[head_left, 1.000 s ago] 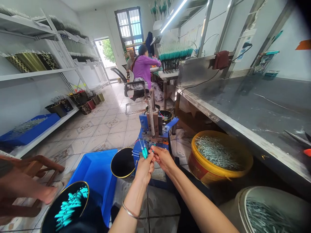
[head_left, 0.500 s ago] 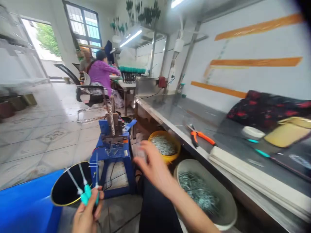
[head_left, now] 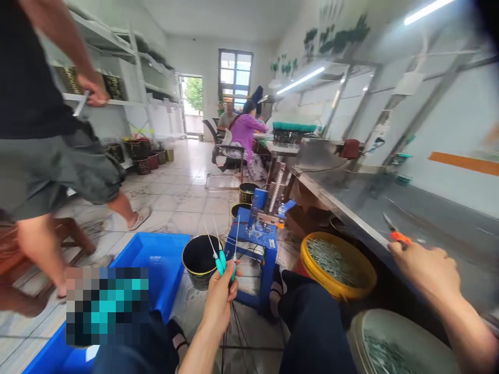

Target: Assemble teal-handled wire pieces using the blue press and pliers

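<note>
My left hand (head_left: 219, 298) is closed around several teal-handled rods (head_left: 220, 263) whose thin, pale shafts point up. Thin dark strands hang below that fist. Out to the right, at the metal workbench (head_left: 343, 208), my right hand (head_left: 429, 272) wraps over the orange handles of the pliers (head_left: 398, 237). Their metal jaws stick out past my fingers, pointing away from me. Behind my left hand stands a blue stand with a small press (head_left: 268, 202), and a black bucket (head_left: 198, 270) with a gold rim is beside it.
A yellow bucket (head_left: 370, 288) and a pale tub (head_left: 360, 337), both with thin metal pieces, stand below the bench. A blue tray (head_left: 156, 241) lies at left, partly pixelated. One person (head_left: 35, 104) walks past at left; another in purple (head_left: 244, 130) sits farther back.
My right hand has gone from mid-air near the press to the pliers on the bench and gripped them. The view has swung left, and a walking person has come into sight.
</note>
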A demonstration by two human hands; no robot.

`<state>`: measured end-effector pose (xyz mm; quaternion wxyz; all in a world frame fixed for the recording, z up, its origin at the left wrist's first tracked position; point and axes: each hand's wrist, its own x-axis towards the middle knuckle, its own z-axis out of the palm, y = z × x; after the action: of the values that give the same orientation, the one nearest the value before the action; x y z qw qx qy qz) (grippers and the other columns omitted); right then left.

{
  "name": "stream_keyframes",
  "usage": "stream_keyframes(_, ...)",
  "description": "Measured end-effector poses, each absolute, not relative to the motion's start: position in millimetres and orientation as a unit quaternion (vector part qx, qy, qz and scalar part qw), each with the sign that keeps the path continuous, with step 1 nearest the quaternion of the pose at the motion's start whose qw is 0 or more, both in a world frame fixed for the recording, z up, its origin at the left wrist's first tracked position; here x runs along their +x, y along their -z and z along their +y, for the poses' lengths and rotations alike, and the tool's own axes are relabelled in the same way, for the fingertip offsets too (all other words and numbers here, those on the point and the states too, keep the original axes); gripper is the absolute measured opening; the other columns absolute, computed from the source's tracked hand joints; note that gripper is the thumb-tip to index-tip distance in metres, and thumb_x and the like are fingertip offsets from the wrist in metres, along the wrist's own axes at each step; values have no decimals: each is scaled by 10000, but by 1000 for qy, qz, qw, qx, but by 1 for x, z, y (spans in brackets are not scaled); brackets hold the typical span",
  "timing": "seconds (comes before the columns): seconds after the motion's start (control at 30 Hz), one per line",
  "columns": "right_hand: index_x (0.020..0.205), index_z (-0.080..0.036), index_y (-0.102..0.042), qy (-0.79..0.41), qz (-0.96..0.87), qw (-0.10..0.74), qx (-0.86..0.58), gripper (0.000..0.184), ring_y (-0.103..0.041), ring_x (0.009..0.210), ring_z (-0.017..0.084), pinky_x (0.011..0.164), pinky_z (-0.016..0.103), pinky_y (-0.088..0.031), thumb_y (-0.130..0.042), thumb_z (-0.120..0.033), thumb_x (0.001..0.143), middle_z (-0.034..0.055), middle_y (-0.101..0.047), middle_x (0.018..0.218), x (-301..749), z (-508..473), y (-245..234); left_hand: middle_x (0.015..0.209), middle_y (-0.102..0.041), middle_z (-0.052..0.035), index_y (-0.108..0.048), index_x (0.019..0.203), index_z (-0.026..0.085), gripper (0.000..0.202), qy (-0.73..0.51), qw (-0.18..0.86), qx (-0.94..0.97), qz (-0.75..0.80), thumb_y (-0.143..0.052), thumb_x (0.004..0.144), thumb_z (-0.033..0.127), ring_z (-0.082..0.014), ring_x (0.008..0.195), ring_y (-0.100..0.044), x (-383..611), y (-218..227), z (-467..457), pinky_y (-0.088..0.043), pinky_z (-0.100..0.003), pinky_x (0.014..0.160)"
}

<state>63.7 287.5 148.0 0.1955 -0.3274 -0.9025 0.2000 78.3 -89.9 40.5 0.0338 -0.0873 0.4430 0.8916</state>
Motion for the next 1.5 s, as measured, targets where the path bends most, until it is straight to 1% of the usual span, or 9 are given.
stream_keyframes(0.1,733,-211,-590,-436,-870,155,-173,320,-515,981,356,731,441,-400,-383,-454,727,166,-569,1023,82,217,-141,653,-534,10,-566,867,136,357,-861,-5,-91,500,-617,705,450,-17,415,-258,86,-42,-98,-121,-179,396)
stream_keyframes(0.17,713,-191,-592,-599,-796,-10,-83,359,-571,831,287,681,394,-440,-382,-481,722,132,-609,921,98,163,-122,631,-549,8,-565,872,142,342,-835,-36,-88,542,-603,717,444,-38,427,-300,88,-42,-99,-181,-189,412)
stream_keyframes(0.2,710,-174,-591,-606,-790,-84,-42,361,-572,773,266,671,379,-443,-419,-491,721,121,-615,859,107,138,-110,626,-559,6,-566,877,144,334,-819,-54,-88,565,-598,722,438,-53,445,-342,89,-42,-99,-229,-195,432)
stream_keyframes(0.3,697,-170,-571,-548,-825,-108,79,307,-534,846,217,764,316,-411,-498,-464,748,67,-580,855,124,85,-80,644,-593,-13,-569,867,147,288,-758,-105,-82,638,-591,732,401,-124,601,-504,87,-39,-99,-374,-237,595)
stream_keyframes(0.4,678,-173,-545,-503,-852,-88,113,286,-506,871,179,784,276,-384,-449,-406,812,48,-533,899,130,69,-67,682,-601,-13,-567,831,160,234,-709,-121,-60,692,-587,736,372,-157,702,-549,84,-34,-101,-399,-267,703)
stream_keyframes(0.6,633,-166,-502,-494,-859,-97,96,274,-505,828,153,738,246,-383,-448,-354,823,31,-525,867,126,77,-64,626,-507,38,-547,730,176,177,-644,-122,-7,755,-592,736,348,-104,593,-436,78,-24,-97,-322,-206,570)
stream_keyframes(0.77,581,-168,-468,-450,-884,-91,89,325,-501,771,156,704,251,-385,-443,-378,828,26,-537,779,130,78,-65,608,-492,29,-560,700,169,177,-637,-83,-6,767,-603,727,338,-109,588,-400,82,-30,-91,-304,-207,566)
stream_keyframes(1.23,730,-197,-584,-355,-923,-70,129,272,-532,787,176,711,289,-408,-427,-385,846,44,-540,835,134,89,-81,574,-500,16,-573,594,153,192,-693,12,18,720,-624,709,299,-99,560,-409,80,-46,-96,-297,-203,551)
stream_keyframes(1.5,767,-190,-596,-318,-932,-28,170,229,-544,764,172,700,285,-433,-447,-347,840,59,-544,861,136,102,-80,514,-427,37,-566,618,137,217,-741,110,29,662,-657,682,323,-39,432,-244,78,-47,-101,-142,-197,438)
